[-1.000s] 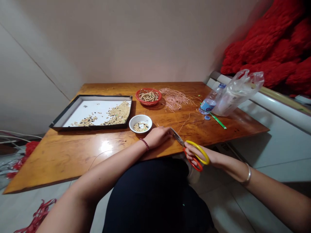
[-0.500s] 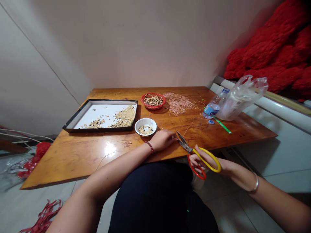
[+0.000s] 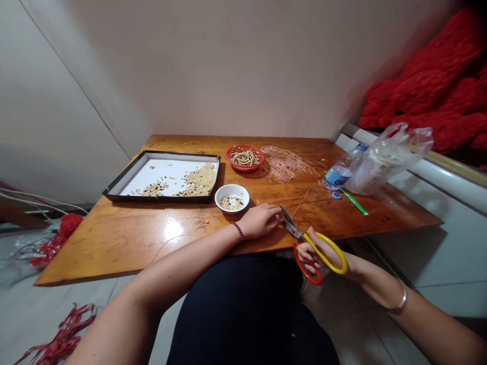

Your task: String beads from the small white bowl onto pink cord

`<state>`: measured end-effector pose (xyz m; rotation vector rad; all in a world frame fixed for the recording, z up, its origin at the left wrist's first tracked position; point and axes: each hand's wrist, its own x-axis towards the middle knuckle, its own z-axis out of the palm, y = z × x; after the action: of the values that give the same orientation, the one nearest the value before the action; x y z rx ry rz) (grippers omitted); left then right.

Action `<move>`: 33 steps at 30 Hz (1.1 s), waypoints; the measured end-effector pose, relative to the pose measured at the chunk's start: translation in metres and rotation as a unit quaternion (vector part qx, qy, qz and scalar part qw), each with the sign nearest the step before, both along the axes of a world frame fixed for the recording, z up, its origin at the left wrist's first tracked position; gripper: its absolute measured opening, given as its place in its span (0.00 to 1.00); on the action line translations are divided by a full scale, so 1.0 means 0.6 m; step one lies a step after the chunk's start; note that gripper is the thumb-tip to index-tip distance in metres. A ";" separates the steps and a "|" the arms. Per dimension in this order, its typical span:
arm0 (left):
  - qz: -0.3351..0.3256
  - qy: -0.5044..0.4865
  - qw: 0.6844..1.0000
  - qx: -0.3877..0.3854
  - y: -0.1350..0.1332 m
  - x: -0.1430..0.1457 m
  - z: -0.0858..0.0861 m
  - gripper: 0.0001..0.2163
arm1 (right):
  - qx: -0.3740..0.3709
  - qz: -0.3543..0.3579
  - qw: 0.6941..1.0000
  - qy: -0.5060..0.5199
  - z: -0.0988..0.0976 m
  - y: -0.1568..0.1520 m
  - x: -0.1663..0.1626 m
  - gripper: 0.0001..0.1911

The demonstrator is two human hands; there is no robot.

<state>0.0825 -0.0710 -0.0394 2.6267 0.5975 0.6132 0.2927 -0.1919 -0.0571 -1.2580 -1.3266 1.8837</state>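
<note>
My right hand (image 3: 312, 253) grips scissors (image 3: 292, 229) by their handles, one yellow and one red. The blades, now close together, point up and left over the table's front edge. My left hand (image 3: 263, 221), with a dark red bead bracelet on its wrist, lies just left of the blade tips. Its fingers are pinched around what looks like a thin cord (image 3: 301, 203), which trails behind the blades; the grip itself is partly hidden. Beside this hand stands a white bowl (image 3: 216, 199) with small beige and dark beads.
A black-rimmed tray (image 3: 160, 199) of loose beads sits at left. Behind the bowl are a red basket (image 3: 245, 167) of beaded strands and a pile of pink cords (image 3: 285, 162). At right stand a water bottle (image 3: 338, 174), a plastic bag (image 3: 375, 170) and a green strip (image 3: 354, 201).
The scissor blades have come together from a wider gap. My left hand has shifted slightly right, its fingers less tightly bunched. The whole view has moved a little.
</note>
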 end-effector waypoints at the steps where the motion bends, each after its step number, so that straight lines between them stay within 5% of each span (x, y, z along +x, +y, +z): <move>1: -0.002 -0.002 1.000 0.002 0.000 0.000 0.000 0.09 | -0.002 -0.004 1.000 -0.005 0.003 -0.001 -0.003 0.35; 33: -0.007 0.014 1.000 -0.007 0.006 0.002 -0.007 0.09 | 0.015 -0.005 0.998 -0.058 0.023 0.001 -0.025 0.39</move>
<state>0.0835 -0.0672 -0.0438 2.6274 0.5905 0.5660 0.2775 -0.1913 -0.0435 -1.3743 -1.3989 1.8010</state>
